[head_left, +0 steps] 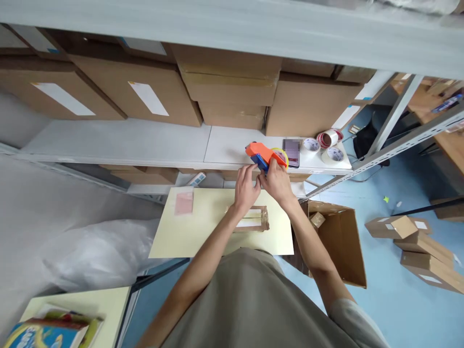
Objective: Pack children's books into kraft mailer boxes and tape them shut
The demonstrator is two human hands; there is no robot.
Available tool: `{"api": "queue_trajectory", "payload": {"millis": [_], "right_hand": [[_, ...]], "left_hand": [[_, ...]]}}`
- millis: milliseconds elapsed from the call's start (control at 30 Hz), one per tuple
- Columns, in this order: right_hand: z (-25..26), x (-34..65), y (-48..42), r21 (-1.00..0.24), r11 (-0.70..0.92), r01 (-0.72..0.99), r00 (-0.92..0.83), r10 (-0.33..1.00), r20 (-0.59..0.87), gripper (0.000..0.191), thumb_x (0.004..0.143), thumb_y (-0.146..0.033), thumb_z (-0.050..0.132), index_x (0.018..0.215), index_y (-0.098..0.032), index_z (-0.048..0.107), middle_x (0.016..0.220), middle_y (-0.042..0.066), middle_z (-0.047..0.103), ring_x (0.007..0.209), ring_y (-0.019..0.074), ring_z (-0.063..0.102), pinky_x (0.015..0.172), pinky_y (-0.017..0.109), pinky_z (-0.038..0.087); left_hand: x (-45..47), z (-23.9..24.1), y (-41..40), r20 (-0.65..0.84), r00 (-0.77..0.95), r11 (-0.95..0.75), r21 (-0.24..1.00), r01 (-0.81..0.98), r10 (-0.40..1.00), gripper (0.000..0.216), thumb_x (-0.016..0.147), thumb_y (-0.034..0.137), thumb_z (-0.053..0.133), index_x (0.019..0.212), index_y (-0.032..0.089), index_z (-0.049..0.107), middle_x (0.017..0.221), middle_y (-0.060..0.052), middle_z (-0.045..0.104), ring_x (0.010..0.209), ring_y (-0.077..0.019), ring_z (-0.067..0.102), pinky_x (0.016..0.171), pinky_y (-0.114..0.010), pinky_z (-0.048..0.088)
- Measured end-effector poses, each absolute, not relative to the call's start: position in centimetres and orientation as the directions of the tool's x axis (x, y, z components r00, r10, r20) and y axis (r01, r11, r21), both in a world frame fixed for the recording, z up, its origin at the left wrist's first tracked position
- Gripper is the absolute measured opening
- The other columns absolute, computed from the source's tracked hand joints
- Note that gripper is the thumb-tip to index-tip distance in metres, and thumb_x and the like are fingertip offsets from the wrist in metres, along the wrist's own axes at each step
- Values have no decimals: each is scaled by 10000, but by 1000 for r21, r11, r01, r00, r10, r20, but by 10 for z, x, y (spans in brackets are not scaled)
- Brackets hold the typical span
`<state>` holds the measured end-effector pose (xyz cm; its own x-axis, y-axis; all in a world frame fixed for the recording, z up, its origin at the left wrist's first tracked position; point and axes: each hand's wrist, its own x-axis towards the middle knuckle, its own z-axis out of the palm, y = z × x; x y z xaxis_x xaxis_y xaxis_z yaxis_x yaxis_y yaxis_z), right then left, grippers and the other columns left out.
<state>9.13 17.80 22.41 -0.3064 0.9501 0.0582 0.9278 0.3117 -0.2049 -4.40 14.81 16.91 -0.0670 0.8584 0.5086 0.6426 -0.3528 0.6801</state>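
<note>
An orange and blue tape dispenser [259, 150] is raised at the front edge of the shelf, above the far side of the cream table [201, 237]. My right hand [278, 183] is closed around its near right part. My left hand [247, 187] pinches at its blue part from the left, fingertips close to my right thumb; any tape end between them is too small to make out. Below my wrists a small taped cardboard box [256, 223] with a white label lies on the table. A pinkish slip [184, 203] lies at the table's left.
Tape rolls [311, 145] and a dark flat item [291, 153] stand on the shelf [163, 140], before large cartons [232, 87]. A shelf beam [232, 29] crosses overhead. An open carton [342, 241] stands right of the table; boxes [427, 261] lie on the floor.
</note>
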Motion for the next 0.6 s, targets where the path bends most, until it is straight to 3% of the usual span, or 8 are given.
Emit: {"api": "queue_trajectory", "payload": {"millis": [100,200,300,400,467,533,600], "right_hand": [[237,71,211,-175,339,924,-330,941,79,558,1110,-229,531,1621,-47,399,1582,273,579,1427,395,567,1195,613,465],[244,54,233,-154,334,930,-319,941,113,459,1092,-377,705,1489,-167,614,1493,152,654,1279,307,684,1084,548,599],[243,44,245,-143,325,935,-308,942,132,417,1074,-417,744,1420,-194,671,1419,108,689,1190,265,725,1008,495,647],[235,42,246,-141,306,942,-289,948,130,441,1114,-353,652,1514,-170,611,1519,155,640,1321,297,664,1113,543,585],[223,47,235,-142,281,949,-265,957,120,511,1149,-284,499,1633,-122,489,1643,214,536,1483,317,539,1222,574,481],[204,59,211,-142,254,957,-241,965,100,577,1156,-248,350,1708,-81,365,1724,253,432,1583,315,424,1279,581,398],[179,75,177,-164,219,962,-207,975,86,600,1159,-281,283,1724,-91,342,1737,261,418,1602,323,411,1286,582,387]], "left_hand": [[-58,177,166,530,-71,-362,664,654,845,470,979,90,588,1429,214,633,1358,-158,699,1312,-322,645,1188,-504,514],[-75,181,169,550,-67,-374,648,664,833,453,983,108,600,1424,205,643,1353,-160,706,1291,-326,651,1182,-512,518],[-90,177,159,536,-81,-357,659,662,840,427,1006,134,589,1420,218,646,1335,-150,718,1288,-316,661,1174,-504,526],[-109,158,140,486,-109,-309,696,648,867,398,1015,152,573,1399,216,652,1319,-143,725,1279,-300,681,1163,-476,542],[-125,134,120,413,-149,-234,736,635,898,380,1007,160,574,1374,211,662,1305,-139,729,1259,-291,701,1155,-460,551],[-142,103,95,286,-223,-92,780,619,932,352,992,171,590,1330,216,681,1288,-133,736,1215,-281,727,1136,-446,567],[-155,71,67,119,-306,89,804,588,944,306,988,209,621,1284,220,698,1269,-129,747,1149,-270,756,1092,-427,592]]}}
